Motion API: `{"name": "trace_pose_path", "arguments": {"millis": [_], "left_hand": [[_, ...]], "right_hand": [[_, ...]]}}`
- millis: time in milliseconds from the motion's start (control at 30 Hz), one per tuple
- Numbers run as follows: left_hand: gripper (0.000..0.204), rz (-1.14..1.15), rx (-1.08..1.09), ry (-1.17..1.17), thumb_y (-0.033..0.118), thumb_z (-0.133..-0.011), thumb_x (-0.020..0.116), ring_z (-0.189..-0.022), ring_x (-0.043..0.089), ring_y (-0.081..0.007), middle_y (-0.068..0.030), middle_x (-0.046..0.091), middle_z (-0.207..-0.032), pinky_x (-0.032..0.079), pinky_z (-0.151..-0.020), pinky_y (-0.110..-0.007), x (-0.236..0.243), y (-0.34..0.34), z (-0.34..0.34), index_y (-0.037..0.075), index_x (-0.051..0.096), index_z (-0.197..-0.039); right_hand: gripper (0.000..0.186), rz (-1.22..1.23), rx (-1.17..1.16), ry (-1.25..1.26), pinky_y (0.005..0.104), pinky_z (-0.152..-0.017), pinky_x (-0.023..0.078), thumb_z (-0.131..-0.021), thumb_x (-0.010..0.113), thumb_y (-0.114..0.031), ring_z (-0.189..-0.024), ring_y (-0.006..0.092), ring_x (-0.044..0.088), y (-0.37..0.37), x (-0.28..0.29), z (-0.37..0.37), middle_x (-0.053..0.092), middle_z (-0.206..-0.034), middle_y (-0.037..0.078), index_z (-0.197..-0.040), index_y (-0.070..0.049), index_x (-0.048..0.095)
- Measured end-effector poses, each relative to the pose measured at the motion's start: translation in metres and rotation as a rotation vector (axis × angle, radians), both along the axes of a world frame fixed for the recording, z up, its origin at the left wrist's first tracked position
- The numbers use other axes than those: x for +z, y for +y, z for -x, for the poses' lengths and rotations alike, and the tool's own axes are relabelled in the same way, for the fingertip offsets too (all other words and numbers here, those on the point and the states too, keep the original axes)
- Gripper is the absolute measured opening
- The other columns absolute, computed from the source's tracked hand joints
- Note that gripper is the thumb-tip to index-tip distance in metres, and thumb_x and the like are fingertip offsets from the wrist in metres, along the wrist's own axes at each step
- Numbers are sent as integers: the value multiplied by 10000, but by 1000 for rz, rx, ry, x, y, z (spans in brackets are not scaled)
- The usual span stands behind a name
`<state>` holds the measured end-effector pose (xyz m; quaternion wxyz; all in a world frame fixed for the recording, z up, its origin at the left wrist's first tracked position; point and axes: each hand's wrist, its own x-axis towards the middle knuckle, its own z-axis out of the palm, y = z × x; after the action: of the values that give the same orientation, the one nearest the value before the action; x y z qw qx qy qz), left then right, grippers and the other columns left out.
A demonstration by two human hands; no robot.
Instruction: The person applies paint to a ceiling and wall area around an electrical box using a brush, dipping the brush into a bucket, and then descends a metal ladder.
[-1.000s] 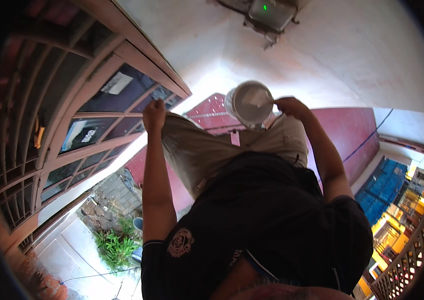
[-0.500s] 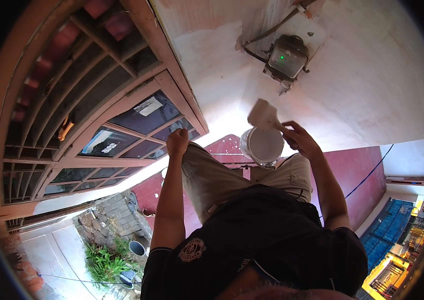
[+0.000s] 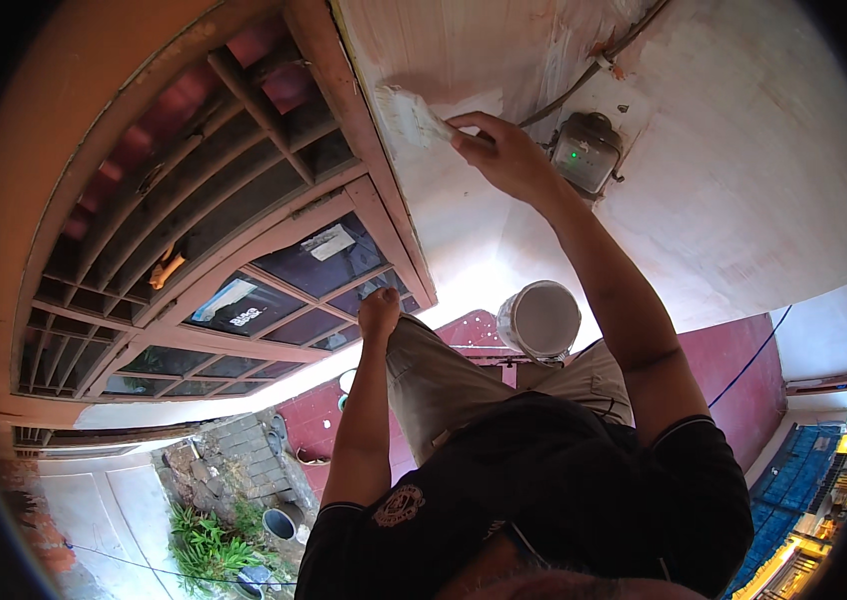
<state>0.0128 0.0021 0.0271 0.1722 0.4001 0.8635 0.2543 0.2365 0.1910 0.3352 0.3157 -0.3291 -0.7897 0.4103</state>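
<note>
My right hand (image 3: pixel 514 160) is closed on the handle of a wide paintbrush (image 3: pixel 414 117). Its pale bristles lie against the patchily whitened wall (image 3: pixel 504 60), close to the window frame (image 3: pixel 381 215). Beside the lower corner of that frame, my left hand (image 3: pixel 380 312) is held as a fist; whether it grips anything is hidden. A white paint bucket (image 3: pixel 507 330) with pale paint inside stands below, in front of my knees.
A meter box (image 3: pixel 584 155) with a green light and a dark cable (image 3: pixel 594 72) is mounted on the wall, right beside my right forearm. The brown window has slatted vents above its panes. Below lies a red floor (image 3: pixel 464 335) spotted with white.
My right hand has lifted the paintbrush from above the bucket, up and left, onto the wall beside the window frame. My left hand remains a fist by the frame.
</note>
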Motion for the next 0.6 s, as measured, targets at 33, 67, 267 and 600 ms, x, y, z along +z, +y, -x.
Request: {"name": "trace_pose_path", "arguments": {"millis": [33,67,267,600], "left_hand": [[418,8,5,-12,430,-920,505,-932,666,-435,-204,711,-965,518,-822,-507,-1,-2,1,75,725,-922],[418,3,-3,-15,430,-920,505,-932,666,-435,-204,711,-965,518,-822,-507,-2,1,0,75,725,-922],[433,-27,23,-18,441,-926,502,-921,672,-427,-200,714,-964,519,-813,-505,-3,-3,4,69,724,-922],[411,-22,-14,-9,417,-927,513,-916,672,-424,-201,713,-955,523,-802,-500,8,6,-6,62,719,-918]], "right_hand": [[321,-29,-5,-3,261,-655,460,-985,635,-258,-710,90,552,4,2,6,593,-770,-1,-1245,-69,642],[321,-34,-12,-5,261,-655,460,-985,635,-258,-710,90,552,18,0,3,593,-770,-1,-1245,-69,642],[348,-47,-189,37,273,-691,486,-966,655,-296,-736,100,595,44,7,-45,662,-820,33,-1247,-90,650],[305,-278,-541,1,596,-798,484,-967,510,-161,-931,540,615,19,-29,8,652,-973,316,-1256,-79,457]]}}
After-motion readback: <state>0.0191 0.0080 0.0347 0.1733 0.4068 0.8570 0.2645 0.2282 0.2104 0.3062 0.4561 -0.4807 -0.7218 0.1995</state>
